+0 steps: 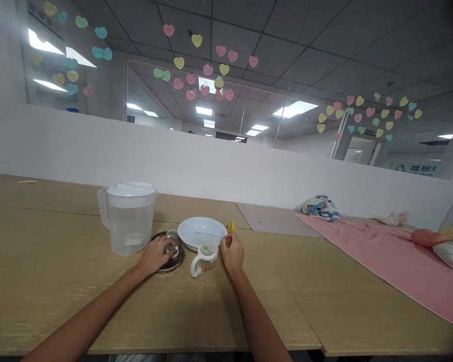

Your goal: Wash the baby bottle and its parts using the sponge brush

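Observation:
My left hand (pixel 157 256) is closed around a small clear cup (pixel 171 235), partly covered by my fingers, over a dark round tray (pixel 168 268). At the right rim of a white shallow dish (pixel 202 220), the fingers of my right hand (pixel 233 253) are pinched together. A thin rod (pixel 211 235) runs from those fingertips across the dish; its exact kind is unclear. Between my hands stands a clear mug (pixel 208 259) with a white rim and handle and red marks. Just beyond my right hand is a small yellow thing (pixel 231 227), partly hidden.
A translucent lidded pitcher (pixel 132 221) with liquid stands left of the tray. On the right, a pink cloth (pixel 381 256) covers part of the wooden table (pixel 79 301), with a blue-and-white cloth (pixel 320 207) behind. A low white wall (pixel 219 166) borders the back.

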The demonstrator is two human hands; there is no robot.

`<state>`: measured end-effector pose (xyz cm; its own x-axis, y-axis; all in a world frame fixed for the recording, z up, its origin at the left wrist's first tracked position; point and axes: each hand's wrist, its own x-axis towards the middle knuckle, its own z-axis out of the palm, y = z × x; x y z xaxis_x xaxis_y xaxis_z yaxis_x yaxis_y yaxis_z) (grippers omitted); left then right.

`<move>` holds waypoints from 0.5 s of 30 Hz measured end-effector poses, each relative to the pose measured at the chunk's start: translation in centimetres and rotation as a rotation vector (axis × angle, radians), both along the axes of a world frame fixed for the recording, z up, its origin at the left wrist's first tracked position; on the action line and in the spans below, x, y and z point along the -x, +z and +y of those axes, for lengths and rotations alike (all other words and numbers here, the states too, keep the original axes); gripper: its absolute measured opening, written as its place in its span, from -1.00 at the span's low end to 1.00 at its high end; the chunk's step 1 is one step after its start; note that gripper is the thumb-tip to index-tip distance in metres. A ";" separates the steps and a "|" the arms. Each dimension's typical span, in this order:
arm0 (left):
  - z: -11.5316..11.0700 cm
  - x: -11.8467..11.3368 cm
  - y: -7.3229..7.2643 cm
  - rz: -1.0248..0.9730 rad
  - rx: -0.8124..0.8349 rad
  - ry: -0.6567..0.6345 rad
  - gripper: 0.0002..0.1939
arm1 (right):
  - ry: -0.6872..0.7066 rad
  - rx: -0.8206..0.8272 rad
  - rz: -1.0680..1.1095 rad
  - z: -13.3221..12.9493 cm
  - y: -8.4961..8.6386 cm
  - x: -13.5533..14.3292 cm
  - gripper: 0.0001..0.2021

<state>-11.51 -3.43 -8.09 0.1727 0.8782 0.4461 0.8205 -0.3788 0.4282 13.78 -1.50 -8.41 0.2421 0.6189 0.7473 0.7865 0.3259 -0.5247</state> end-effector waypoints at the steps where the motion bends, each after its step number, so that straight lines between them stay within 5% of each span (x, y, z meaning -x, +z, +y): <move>1: 0.0 0.0 -0.1 -0.029 0.009 -0.003 -0.70 | 0.006 0.010 -0.007 0.0 0.0 0.0 -0.81; 9: 0.5 0.4 -0.8 -0.169 0.000 -0.017 -0.66 | 0.032 0.031 -0.034 0.1 -0.2 -0.1 -0.80; 15: 0.7 0.4 -1.1 -0.245 -0.154 0.041 -0.67 | 0.037 0.051 -0.050 0.3 -0.3 -0.3 -0.80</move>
<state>-11.95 -2.70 -9.22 0.0091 0.8010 0.5985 0.7157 -0.4233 0.5555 14.07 -1.24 -8.67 0.1816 0.6641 0.7253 0.8001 0.3290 -0.5016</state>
